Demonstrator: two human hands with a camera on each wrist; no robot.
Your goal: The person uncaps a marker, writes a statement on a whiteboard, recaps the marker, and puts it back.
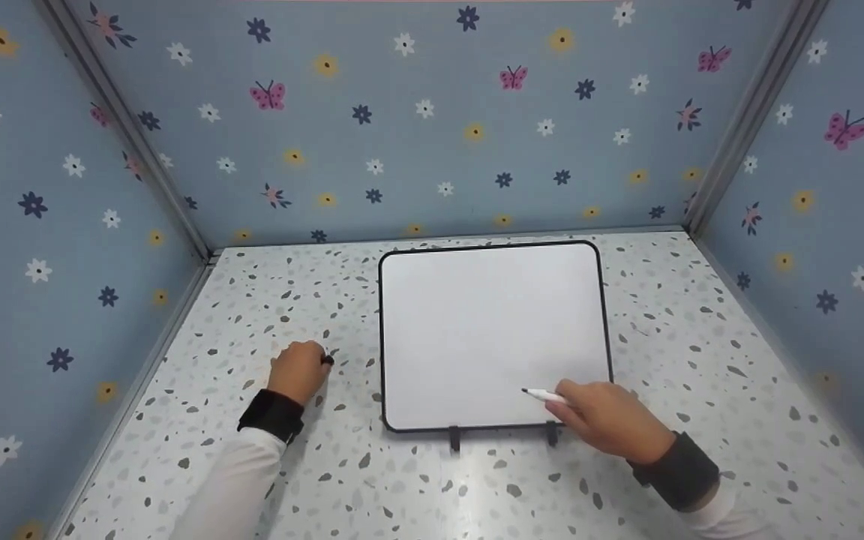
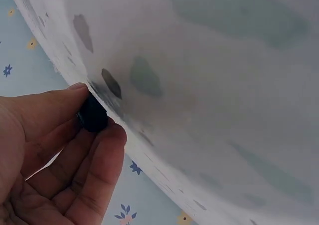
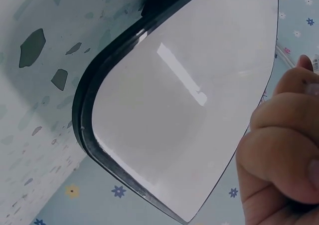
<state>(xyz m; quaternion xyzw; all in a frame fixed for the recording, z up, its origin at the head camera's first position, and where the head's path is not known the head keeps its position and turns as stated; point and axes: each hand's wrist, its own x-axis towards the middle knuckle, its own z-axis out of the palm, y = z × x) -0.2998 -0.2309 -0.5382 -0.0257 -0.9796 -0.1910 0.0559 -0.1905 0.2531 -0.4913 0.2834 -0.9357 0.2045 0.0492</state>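
Two bare hands reach over a pale speckled table (image 1: 349, 487). The left hand (image 1: 301, 373), between the surface's left edge and a whiteboard (image 1: 492, 330), pinches a small black piece (image 2: 92, 114) between thumb and fingertips. The right hand (image 1: 604, 416) has its fingers curled round a white marker (image 1: 544, 395), whose dark tip points left over the board's lower right part (whether it touches, I cannot tell). Each wrist wears a black band, the left one (image 1: 272, 415) and the right one (image 1: 678, 471), above white sleeves (image 1: 226, 487). The whiteboard, blank and rimmed in black with rounded corners, has its top edge near the surface's back edge, and two dark feet (image 1: 454, 439) jut from its bottom edge. Beyond the surface's back and side edges rise blue walls (image 1: 432, 150) printed with flowers and butterflies, with grey strips (image 1: 128, 131) where they meet.
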